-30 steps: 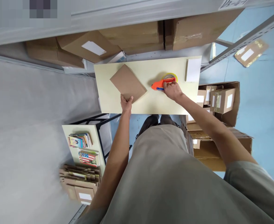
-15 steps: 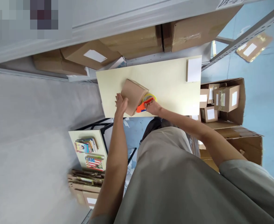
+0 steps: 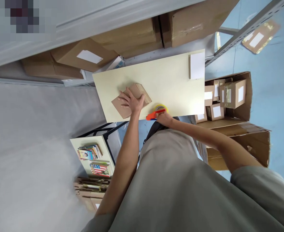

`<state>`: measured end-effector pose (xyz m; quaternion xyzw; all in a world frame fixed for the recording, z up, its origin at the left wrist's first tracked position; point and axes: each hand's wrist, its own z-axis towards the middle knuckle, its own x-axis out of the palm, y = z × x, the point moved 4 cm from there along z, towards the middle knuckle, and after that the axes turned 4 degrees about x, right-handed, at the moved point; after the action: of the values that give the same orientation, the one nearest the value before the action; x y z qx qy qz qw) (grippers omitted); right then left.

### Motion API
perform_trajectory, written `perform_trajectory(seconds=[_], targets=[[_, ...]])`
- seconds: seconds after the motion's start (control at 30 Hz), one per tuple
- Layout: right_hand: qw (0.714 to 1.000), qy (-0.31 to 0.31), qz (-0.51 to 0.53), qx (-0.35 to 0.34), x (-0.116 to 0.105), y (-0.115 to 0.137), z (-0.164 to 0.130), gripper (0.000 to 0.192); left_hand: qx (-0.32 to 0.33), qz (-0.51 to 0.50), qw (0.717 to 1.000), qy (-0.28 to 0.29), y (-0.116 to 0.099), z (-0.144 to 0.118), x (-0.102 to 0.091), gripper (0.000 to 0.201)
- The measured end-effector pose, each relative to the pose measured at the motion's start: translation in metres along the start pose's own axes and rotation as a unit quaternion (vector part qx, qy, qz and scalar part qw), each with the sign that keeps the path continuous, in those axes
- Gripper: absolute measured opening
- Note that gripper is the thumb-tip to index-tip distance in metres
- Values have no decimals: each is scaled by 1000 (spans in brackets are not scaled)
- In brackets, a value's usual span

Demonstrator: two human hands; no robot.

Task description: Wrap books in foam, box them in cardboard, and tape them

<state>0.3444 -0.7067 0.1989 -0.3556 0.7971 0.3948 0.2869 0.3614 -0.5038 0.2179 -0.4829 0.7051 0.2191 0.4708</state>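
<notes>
A small brown cardboard box (image 3: 122, 106) lies on the pale yellow table (image 3: 171, 83), near its front left corner. My left hand (image 3: 131, 101) presses flat on top of the box with fingers spread. Just right of it, at the table's front edge, my right hand (image 3: 165, 118) grips an orange tape dispenser (image 3: 156, 113) with a yellowish roll of tape. The dispenser sits a short gap away from the box's right side.
A white stack of labels (image 3: 196, 65) lies at the table's far right. An open carton (image 3: 245, 109) of small labelled boxes stands right of the table. Large cartons (image 3: 132, 35) fill the shelf behind. A low side table (image 3: 84, 141) with books and flattened cardboard (image 3: 89, 190) is at lower left.
My right hand carried the tape dispenser from the table's middle to the box, then drew it back to the front edge. The box was turned and my left hand moved on top of it.
</notes>
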Motion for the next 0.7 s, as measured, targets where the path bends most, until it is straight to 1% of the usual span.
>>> perform_trajectory(seconds=[0.07,0.13,0.17,0.23,0.3,0.43,0.57,0.7], targets=[[997,42,-25,54,1,-43,-31,42,10,-20,1000,1,2,1,1,123],[994,48,-36,95,-5,-78,-52,49,32,-53,998,4,3,-1,2,124],[992,42,-42,114,-9,-91,-57,53,47,-72,996,8,4,-2,3,124],[989,20,-48,136,-20,-106,-56,57,79,-103,991,15,5,-5,6,124],[988,6,-52,143,-30,-109,-43,59,108,-113,988,14,7,-9,8,122],[991,4,-56,118,-41,-96,-11,61,139,-91,986,17,15,-15,8,122],[995,16,-53,80,-39,-82,5,59,177,-96,979,39,24,-22,5,121],[996,29,-77,30,-32,-70,11,57,221,-121,965,66,32,-31,3,109]])
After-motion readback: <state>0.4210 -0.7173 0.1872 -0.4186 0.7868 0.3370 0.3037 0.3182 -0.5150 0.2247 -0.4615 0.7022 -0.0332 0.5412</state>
